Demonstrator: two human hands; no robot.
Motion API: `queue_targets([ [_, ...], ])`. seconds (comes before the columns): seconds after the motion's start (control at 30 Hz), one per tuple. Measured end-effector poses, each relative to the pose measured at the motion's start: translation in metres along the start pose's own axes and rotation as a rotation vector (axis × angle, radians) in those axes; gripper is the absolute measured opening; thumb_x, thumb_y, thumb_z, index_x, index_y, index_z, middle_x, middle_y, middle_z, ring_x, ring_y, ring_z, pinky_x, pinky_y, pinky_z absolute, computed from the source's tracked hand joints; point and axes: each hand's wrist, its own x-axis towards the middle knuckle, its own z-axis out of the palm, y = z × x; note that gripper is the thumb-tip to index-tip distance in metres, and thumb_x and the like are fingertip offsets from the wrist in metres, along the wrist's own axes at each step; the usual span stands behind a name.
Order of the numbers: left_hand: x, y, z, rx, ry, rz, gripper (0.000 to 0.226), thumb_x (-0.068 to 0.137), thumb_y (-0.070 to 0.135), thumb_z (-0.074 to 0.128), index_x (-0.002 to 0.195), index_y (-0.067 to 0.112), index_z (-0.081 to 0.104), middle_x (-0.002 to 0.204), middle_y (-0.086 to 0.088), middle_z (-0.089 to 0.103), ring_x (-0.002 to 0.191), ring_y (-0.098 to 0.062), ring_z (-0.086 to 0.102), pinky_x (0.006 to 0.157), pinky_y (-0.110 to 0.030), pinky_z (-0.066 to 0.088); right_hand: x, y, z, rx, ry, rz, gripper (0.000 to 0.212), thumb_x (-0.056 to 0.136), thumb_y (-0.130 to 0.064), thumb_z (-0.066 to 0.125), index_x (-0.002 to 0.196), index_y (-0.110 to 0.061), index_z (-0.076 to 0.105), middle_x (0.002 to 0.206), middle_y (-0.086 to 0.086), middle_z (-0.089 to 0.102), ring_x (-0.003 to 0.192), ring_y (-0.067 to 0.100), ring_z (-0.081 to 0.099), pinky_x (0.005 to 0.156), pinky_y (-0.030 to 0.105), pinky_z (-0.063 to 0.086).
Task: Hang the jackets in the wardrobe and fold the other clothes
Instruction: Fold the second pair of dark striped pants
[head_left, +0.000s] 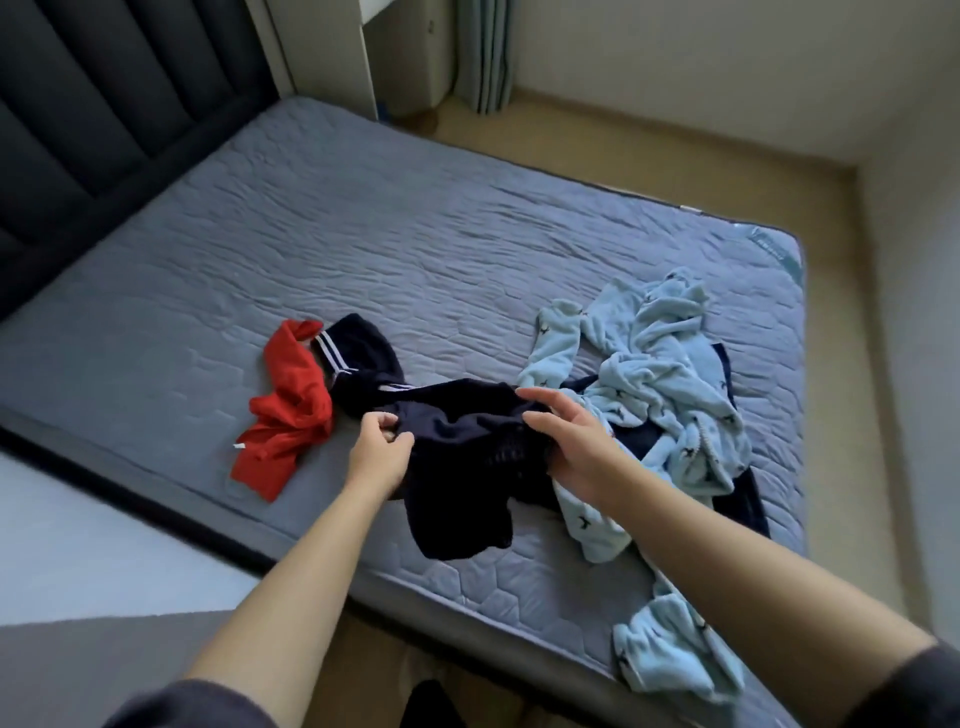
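Note:
A dark navy garment (457, 467) with white stripes at one end lies crumpled on the grey mattress (363, 234) near its front edge. My left hand (379, 447) pinches its left edge. My right hand (571, 447) grips a fold of the same navy cloth on its right side. A red garment (285, 410) lies bunched just left of it, touching the striped end. A pale blue fleece garment (670, 395) with small dark marks sprawls to the right, partly over another dark piece, and one part (675, 654) trails toward the mattress's front corner.
A dark padded headboard (93, 119) stands along the left. A white cabinet (337, 47) and a curtain (483, 52) are at the far side. Beige floor (649, 150) runs behind and right of the bed. A pale surface (78, 545) lies at the lower left.

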Motion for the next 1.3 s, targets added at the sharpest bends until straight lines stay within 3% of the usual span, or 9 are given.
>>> queue_targets([
  [0.17, -0.100, 0.018, -0.006, -0.318, -0.099, 0.192, 0.011, 0.092, 0.021, 0.057, 0.103, 0.020, 0.053, 0.097, -0.005, 0.061, 0.096, -0.025, 0.058, 0.090, -0.048, 0.046, -0.065, -0.032, 0.028, 0.161, -0.042, -0.092, 0.023, 0.092, 0.001, 0.055, 0.109, -0.011, 0.066, 0.087, 0.007, 0.070, 0.076, 0.015, 0.069, 0.067, 0.027, 0.057],
  [0.33, -0.169, 0.048, 0.000, -0.440, -0.255, 0.241, 0.005, 0.096, 0.019, 0.054, 0.097, 0.023, 0.055, 0.095, -0.001, 0.061, 0.094, -0.019, 0.057, 0.079, -0.034, 0.046, -0.113, -0.047, 0.043, 0.200, 0.034, -0.138, 0.026, 0.092, 0.004, 0.055, 0.115, -0.007, 0.061, 0.085, 0.009, 0.064, 0.070, 0.014, 0.067, 0.064, 0.024, 0.057],
  [0.53, -0.213, 0.093, 0.018, -0.196, -0.089, 0.419, 0.041, 0.081, 0.026, 0.071, 0.114, 0.024, 0.046, 0.100, 0.019, 0.059, 0.092, -0.003, 0.057, 0.071, 0.001, 0.035, -0.149, -0.081, 0.053, 0.233, 0.039, -0.192, 0.018, 0.092, 0.004, 0.054, 0.099, -0.010, 0.065, 0.083, 0.009, 0.066, 0.065, 0.014, 0.068, 0.059, 0.023, 0.056],
  [0.67, -0.227, 0.124, 0.020, 0.084, 0.077, 0.368, 0.044, 0.083, 0.017, 0.056, 0.125, 0.016, 0.044, 0.108, -0.015, 0.067, 0.101, -0.035, 0.061, 0.073, -0.030, 0.040, -0.168, -0.112, 0.051, 0.144, 0.021, -0.294, 0.022, 0.093, 0.005, 0.052, 0.097, -0.012, 0.065, 0.083, 0.007, 0.062, 0.063, 0.011, 0.065, 0.055, 0.022, 0.054],
  [0.83, -0.217, 0.154, -0.037, 0.320, -0.090, 0.406, 0.008, 0.082, 0.025, 0.053, 0.077, 0.019, 0.053, 0.068, 0.001, 0.058, 0.082, -0.028, 0.061, 0.059, -0.029, 0.037, -0.192, -0.169, 0.006, -0.156, 0.169, -0.346, 0.041, 0.088, 0.017, 0.034, 0.086, -0.010, 0.064, 0.077, 0.010, 0.054, 0.058, 0.017, 0.053, 0.051, 0.025, 0.048],
  [0.93, -0.221, 0.188, -0.066, 0.486, -0.135, 0.522, 0.003, 0.081, 0.021, 0.055, 0.079, 0.018, 0.055, 0.078, -0.004, 0.063, 0.086, -0.026, 0.062, 0.062, -0.028, 0.040, -0.207, -0.191, -0.010, -0.321, 0.194, -0.296, 0.047, 0.083, 0.019, 0.026, 0.079, -0.008, 0.064, 0.074, 0.011, 0.055, 0.059, 0.018, 0.051, 0.054, 0.025, 0.044],
  [1.07, -0.247, 0.255, -0.084, 0.551, -0.192, 0.667, 0.009, 0.088, 0.027, 0.053, 0.090, 0.020, 0.058, 0.090, -0.004, 0.064, 0.082, -0.016, 0.060, 0.065, -0.029, 0.044, -0.222, -0.211, -0.015, -0.502, 0.169, -0.252, 0.011, 0.088, -0.011, 0.060, 0.077, -0.012, 0.062, 0.073, 0.007, 0.056, 0.062, 0.016, 0.054, 0.058, 0.027, 0.052],
  [1.2, -0.275, 0.306, -0.081, 0.654, -0.181, 0.766, 0.002, 0.085, 0.028, 0.054, 0.083, 0.026, 0.054, 0.087, 0.001, 0.060, 0.078, -0.012, 0.057, 0.056, -0.024, 0.039, -0.231, -0.221, -0.029, -1.057, 0.062, -0.254, 0.034, 0.081, -0.051, 0.066, 0.089, -0.018, 0.061, 0.081, 0.003, 0.049, 0.074, 0.013, 0.050, 0.068, 0.029, 0.053],
  [1.3, -0.286, 0.327, -0.074, 0.691, -0.159, 0.796, 0.007, 0.082, 0.027, 0.056, 0.089, 0.029, 0.055, 0.084, 0.006, 0.057, 0.078, -0.011, 0.057, 0.056, -0.022, 0.040, -0.234, -0.219, -0.037, -1.227, 0.094, -0.294, 0.043, 0.076, -0.064, 0.062, 0.086, -0.022, 0.060, 0.090, 0.000, 0.053, 0.078, 0.011, 0.052, 0.069, 0.030, 0.053],
])
